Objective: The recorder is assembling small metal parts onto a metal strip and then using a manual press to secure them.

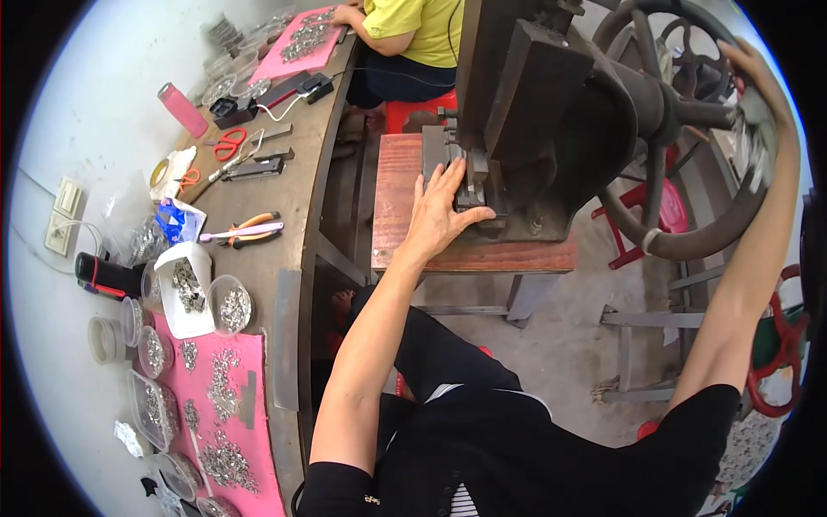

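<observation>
My left hand (pixel 441 214) lies with its fingers stretched out and thumb apart on the metal die block (pixel 476 177) at the base of a dark hand press (pixel 551 121). Whether a small part lies under those fingers, I cannot tell. My right hand (pixel 758 76) is up at the far right, its fingers curled over the rim of the press's large handwheel (pixel 720 239). Pale wrapping (pixel 755 138) covers the rim just below that hand. The press stands on a reddish wooden board (pixel 398 207).
The workbench (pixel 297 164) on the left carries pliers (pixel 258 229), red scissors (pixel 229 145), a pink bottle (pixel 183 109) and a pink mat (pixel 258 414) with small metal parts. Plastic tubs (pixel 231 306) hold more. A co-worker in yellow (pixel 413 30) sits beyond; a red stool (pixel 663 211) stands right.
</observation>
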Tool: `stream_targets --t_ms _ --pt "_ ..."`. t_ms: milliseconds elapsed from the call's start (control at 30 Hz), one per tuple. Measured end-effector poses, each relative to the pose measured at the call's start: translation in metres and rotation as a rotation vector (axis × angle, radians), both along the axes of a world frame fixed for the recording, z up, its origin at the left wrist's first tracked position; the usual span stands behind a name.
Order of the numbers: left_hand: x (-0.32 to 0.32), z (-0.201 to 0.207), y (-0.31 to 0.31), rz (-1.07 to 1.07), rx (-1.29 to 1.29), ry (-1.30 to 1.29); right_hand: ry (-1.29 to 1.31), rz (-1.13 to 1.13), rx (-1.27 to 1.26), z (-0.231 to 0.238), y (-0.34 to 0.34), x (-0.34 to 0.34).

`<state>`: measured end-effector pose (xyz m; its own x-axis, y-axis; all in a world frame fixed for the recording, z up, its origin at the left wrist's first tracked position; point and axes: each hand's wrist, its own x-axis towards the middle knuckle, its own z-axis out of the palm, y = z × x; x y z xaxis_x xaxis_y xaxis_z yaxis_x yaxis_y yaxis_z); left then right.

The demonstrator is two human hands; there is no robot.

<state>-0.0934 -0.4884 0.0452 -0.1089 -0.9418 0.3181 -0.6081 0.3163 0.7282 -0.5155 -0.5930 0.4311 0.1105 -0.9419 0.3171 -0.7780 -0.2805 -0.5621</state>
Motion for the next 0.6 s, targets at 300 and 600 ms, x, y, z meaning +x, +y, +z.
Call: stream_targets --t_ms 300,600 --pt "0.009 0.001 0.003 0.031 0.002 -0.045 -0.400 -0.282 -0.765 -0.233 0.132 0.038" --pt "0.045 0.002 0.006 0.076 -0.038 0.331 -0.010 -0.148 -0.254 -0.071 0.074 0.011"
